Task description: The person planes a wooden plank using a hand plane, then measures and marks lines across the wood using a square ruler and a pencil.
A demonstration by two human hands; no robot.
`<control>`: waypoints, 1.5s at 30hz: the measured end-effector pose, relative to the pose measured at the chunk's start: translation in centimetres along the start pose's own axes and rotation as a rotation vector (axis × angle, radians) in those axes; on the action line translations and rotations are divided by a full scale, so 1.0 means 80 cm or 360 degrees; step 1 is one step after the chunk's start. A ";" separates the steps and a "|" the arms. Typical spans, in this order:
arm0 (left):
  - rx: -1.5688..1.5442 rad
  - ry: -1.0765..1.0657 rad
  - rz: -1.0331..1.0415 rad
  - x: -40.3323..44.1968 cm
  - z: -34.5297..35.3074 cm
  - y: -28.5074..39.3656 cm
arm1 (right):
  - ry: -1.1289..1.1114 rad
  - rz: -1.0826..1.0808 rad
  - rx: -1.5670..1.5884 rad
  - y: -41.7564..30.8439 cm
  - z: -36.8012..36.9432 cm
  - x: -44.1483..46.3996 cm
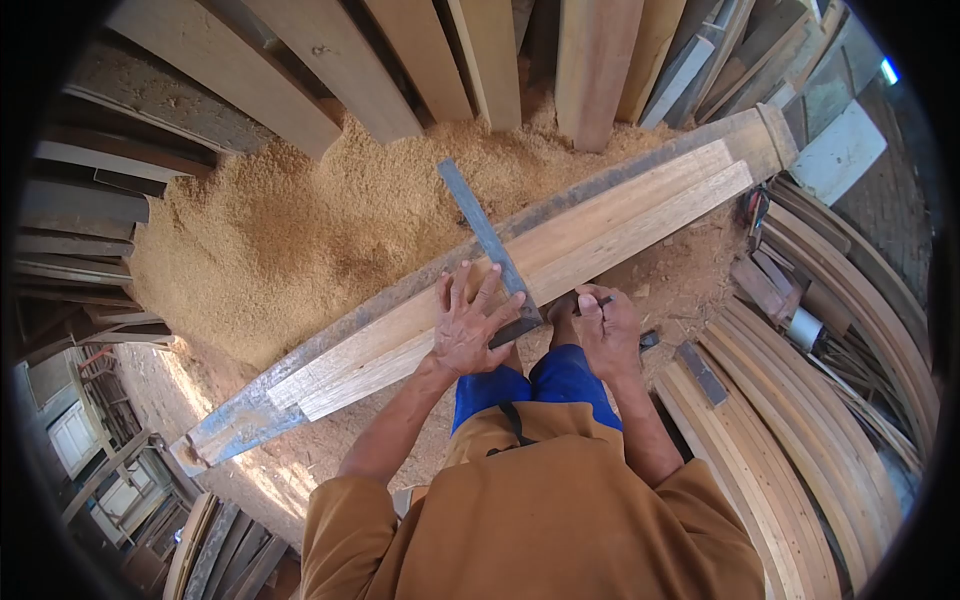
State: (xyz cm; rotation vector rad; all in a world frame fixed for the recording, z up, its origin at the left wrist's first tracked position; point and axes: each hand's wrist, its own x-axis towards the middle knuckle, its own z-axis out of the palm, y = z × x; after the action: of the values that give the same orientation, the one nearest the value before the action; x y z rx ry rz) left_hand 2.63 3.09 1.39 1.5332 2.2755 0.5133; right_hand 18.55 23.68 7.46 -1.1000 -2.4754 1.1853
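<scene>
Planks [640, 215], two: one square [482, 228] is crossing the far bench edge [400, 300], spread left hand [466, 325] touching it, curled right hand [611, 330] pinching one dark stick [604, 301].

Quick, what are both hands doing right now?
Left hand: open, spread on the plank and try square.
Right hand: closed, holding a small dark stick.

A single head-worn view from above the hands [535, 325], forward and steeply down, wide, at arm's length.

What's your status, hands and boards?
Left hand spread on boards, fingers at square. Right hand gripping small dark item. Square lies across boards.
</scene>
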 end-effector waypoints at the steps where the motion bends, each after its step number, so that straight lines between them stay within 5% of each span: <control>1: -0.0001 0.0002 -0.0001 0.001 -0.001 0.001 | 0.0011 -0.0016 0.0220 -0.003 -0.001 0.001; 5: -0.0007 -0.0004 -0.0009 0.003 -0.003 0.002 | -0.0109 -0.0290 0.0342 -0.017 0.002 0.010; 20: -0.0014 -0.0035 -0.0035 0.004 -0.004 0.003 | -0.0243 -0.0494 0.0220 -0.014 0.029 0.028; 26: -0.0019 -0.0086 -0.0043 0.002 -0.004 0.001 | -0.0012 -0.0315 -0.0220 -0.012 0.020 0.001; 29: -0.0035 -0.0060 -0.0035 0.000 -0.002 0.001 | -0.0416 0.0302 -0.0266 0.000 0.043 -0.016; 32: -0.0053 -0.0025 -0.0034 -0.005 0.000 -0.001 | -0.0440 0.0275 0.0480 0.075 0.123 -0.047; 35: -0.0003 -0.0076 -0.0053 -0.022 -0.007 -0.007 | -0.0565 0.0549 0.1112 0.042 0.139 -0.061; 42: -0.0018 -0.0125 -0.0121 -0.049 -0.025 -0.028 | -0.0837 0.0847 0.1063 0.004 0.136 -0.060; 45: -0.0030 -0.0114 -0.0041 -0.040 -0.021 -0.030 | -0.0621 0.0626 0.1167 0.017 0.148 -0.066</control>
State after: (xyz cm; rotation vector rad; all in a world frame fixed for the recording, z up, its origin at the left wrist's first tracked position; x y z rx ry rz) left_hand 1.03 -0.92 2.00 1.4875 2.2271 0.4638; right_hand 17.72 13.47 -0.67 -1.2162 -1.7588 2.3532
